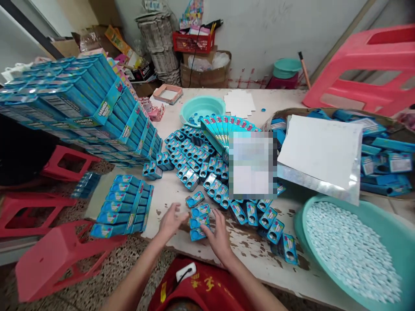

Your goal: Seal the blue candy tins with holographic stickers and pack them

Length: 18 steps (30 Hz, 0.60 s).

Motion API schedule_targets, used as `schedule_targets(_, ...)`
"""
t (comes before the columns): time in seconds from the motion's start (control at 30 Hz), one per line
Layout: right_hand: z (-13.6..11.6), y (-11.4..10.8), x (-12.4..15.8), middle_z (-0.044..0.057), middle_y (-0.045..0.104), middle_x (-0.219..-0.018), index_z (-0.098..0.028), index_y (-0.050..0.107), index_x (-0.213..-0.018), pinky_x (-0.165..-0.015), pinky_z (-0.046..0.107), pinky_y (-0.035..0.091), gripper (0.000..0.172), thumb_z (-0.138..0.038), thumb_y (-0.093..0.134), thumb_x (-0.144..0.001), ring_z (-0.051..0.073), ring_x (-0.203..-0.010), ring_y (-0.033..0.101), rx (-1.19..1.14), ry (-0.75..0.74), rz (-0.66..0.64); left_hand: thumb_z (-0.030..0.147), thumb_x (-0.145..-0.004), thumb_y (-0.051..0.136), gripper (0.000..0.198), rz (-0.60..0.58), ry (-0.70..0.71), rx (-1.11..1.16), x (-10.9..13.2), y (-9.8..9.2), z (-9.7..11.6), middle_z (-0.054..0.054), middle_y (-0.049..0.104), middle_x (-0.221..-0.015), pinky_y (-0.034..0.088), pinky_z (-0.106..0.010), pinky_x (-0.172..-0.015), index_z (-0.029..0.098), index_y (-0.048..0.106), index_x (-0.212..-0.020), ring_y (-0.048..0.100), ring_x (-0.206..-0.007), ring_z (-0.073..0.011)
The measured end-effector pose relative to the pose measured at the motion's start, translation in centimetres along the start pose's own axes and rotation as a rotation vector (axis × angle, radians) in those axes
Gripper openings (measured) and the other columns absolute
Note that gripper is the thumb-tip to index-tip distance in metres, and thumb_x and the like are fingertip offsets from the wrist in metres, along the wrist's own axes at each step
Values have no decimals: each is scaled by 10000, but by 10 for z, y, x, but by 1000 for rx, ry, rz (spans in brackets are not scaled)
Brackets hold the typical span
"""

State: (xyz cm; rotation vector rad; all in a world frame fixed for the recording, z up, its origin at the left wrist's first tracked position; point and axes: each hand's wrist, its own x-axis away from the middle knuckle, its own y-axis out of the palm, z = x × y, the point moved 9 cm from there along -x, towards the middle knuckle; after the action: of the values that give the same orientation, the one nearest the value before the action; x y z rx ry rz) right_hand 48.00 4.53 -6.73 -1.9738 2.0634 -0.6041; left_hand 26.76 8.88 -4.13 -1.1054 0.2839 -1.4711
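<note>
Loosely spread, the left hand (171, 219) and right hand (218, 234) flank four blue-topped boxes (199, 222) on the table (164, 193), a tall stack (69, 93) seemingly finished at left, dozens of dark-holed boxes (213, 186) apparently awaiting work.

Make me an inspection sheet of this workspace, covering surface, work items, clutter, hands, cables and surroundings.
Surface: white table, worn to brown patches near the front.
Work items: short row of blue boxes between the hands; more boxes beyond, many showing round holes; green tub of pale pieces at right.
Clutter: white sheet lying over blue packs at right.
Hands: left hand open beside the row; right hand spread, thumb at the row.
Cables: black cord hanging across the red crate.
Surroundings: red stools at left; open carton by the wall.
</note>
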Motion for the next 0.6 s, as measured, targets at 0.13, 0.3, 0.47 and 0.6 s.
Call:
schedule_targets(0.13, -33, -8, -12, 143, 375, -1365, -205, 445, -1275, -1038, 465, 366, 441, -354, 520, -866, 256, -1275, 383, 98, -105, 74, 374, -839, 478, 344, 250, 206, -347, -58, -43, 64, -104, 525, -1151, 445, -344, -862, 199, 538, -1128, 489, -1092, -248)
schedule_targets(0.3, -35, -8, -18, 135, 405, -1336, -225, 507, -1210, -988, 458, 421, 359, -340, 519, -870, 261, -1236, 432, 170, -109, 156, 219, -819, 440, 232, 105, 213, -583, -102, -29, 93, -124, 523, -1131, 458, -320, -828, 156, 642, -914, 484, -1086, -261)
schedule_targets(0.47, -27, -7, -10, 132, 467, -1302, -252, 563, -1163, -918, 460, 472, 326, -346, 544, -852, 292, -1197, 481, 245, -122, 252, 169, -799, 443, 237, -53, 391, -630, -86, -18, 86, -132, 558, -1141, 438, -340, -869, 155, 668, -870, 493, -1110, -274)
schedule_targets(0.6, -31, 3, -3, 134, 505, -1289, -284, 587, -1158, -887, 489, 486, 337, -331, 564, -826, 321, -1161, 515, 267, -170, 354, 295, -821, 487, 228, -122, 444, -514, -87, -35, 82, -120, 598, -1067, 448, -356, -824, 191, 672, -904, 544, -1030, -281)
